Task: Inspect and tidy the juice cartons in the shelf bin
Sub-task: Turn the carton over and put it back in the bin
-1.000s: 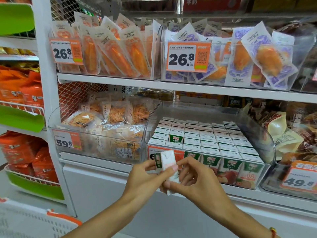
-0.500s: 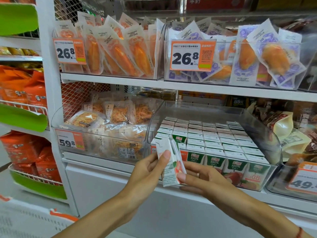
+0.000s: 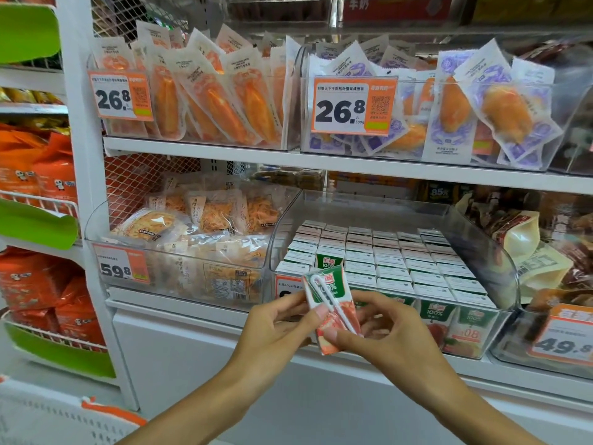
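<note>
A small green, white and red juice carton with a white straw taped across its face is held in front of the shelf bin, tilted. My left hand pinches its left edge with thumb and fingers. My right hand holds its lower right side, thumb on the front. Behind them a clear plastic bin holds several rows of the same cartons standing upright. One gap shows in the second column near the front, where a green carton face is exposed.
A clear bin of snack packets stands to the left, with a 59.8 price tag. Bagged goods fill the bin to the right. The shelf above carries packaged seafood sticks. A white basket is at bottom left.
The carton has been turned in both hands from its narrow white side to its front face with the straw. The view has moved slightly closer to the shelf.
</note>
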